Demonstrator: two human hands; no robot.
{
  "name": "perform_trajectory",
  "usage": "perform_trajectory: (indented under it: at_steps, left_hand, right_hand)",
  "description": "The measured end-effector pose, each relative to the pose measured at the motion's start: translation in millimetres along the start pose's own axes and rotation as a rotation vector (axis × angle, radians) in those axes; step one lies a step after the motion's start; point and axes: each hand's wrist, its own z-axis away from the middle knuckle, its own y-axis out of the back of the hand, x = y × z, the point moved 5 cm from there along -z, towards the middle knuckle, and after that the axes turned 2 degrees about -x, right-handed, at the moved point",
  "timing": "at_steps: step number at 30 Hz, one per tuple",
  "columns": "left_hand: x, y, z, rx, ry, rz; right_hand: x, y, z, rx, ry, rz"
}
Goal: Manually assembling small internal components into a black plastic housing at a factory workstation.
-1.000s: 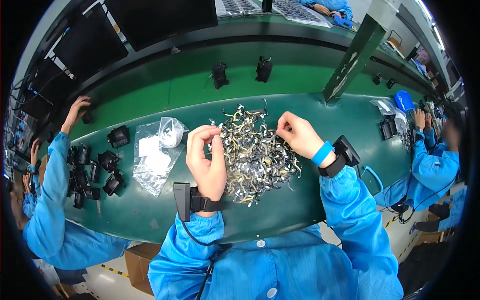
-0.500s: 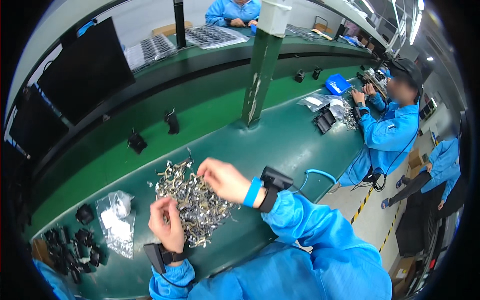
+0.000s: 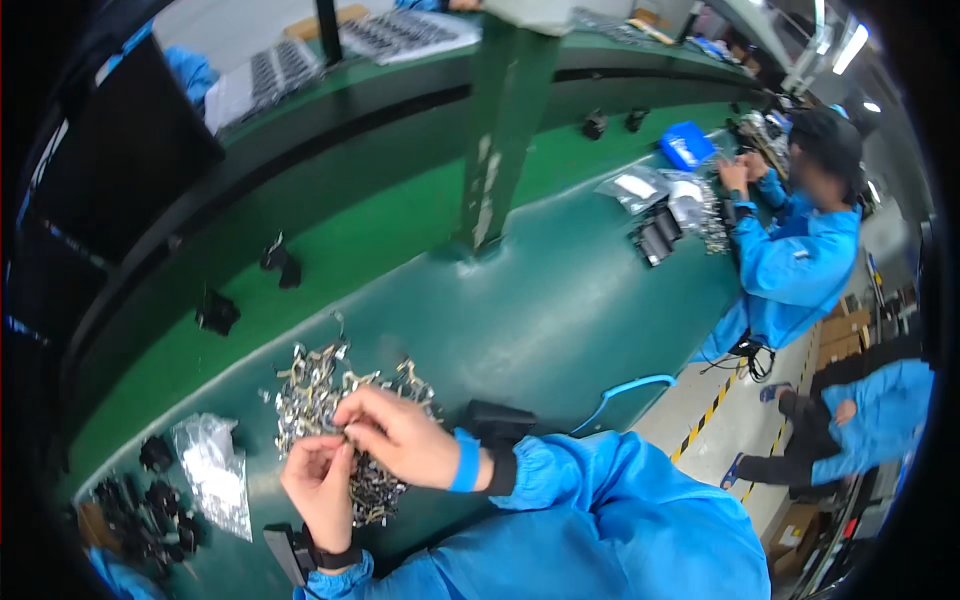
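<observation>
A loose heap of small metal parts (image 3: 308, 395), silvery with yellowish strips, lies on the green workbench (image 3: 540, 320). Over the heap, the fingertips of my left hand (image 3: 322, 488) and my right hand (image 3: 408, 440) meet. Both are closed in a pinch. Whatever lies between the fingers is too small and too covered to name. My right hand hides the middle of the heap. Left of my left hand is a clear plastic bag (image 3: 215, 475) with white contents.
Black parts (image 3: 140, 515) cluster at the bench's left end. A green post (image 3: 495, 150) rises at its back edge. Farther right are a black tray (image 3: 657, 235), plastic bags, a blue bin (image 3: 686, 146) and a co-worker (image 3: 800, 240). A blue coiled cord (image 3: 625, 390) runs near my right sleeve.
My right hand has come down and left from the heap's far side to meet my left hand, and both now pinch together. The view has shifted, moving the background.
</observation>
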Motion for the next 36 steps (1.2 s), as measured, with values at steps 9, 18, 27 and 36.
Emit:
perform_trajectory:
  at_steps: [9, 18, 27, 36]
  left_hand:
    - [8, -1, -5, 0.094, 0.128, 0.049]
    - [5, 7, -3, 0.038, 0.146, 0.186]
    - [12, 13, -8, 0.051, -0.086, -0.089]
    - [3, 38, -4, 0.274, -0.289, -0.137]
  right_hand:
    - [7, 36, -10, 0.128, 0.008, 0.285]
    - [-8, 11, -19, -0.168, -0.044, 0.317]
    - [-1, -1, -5, -0.025, -0.157, 0.207]
    - [-85, 194, 13, 0.68, 0.243, 0.777]
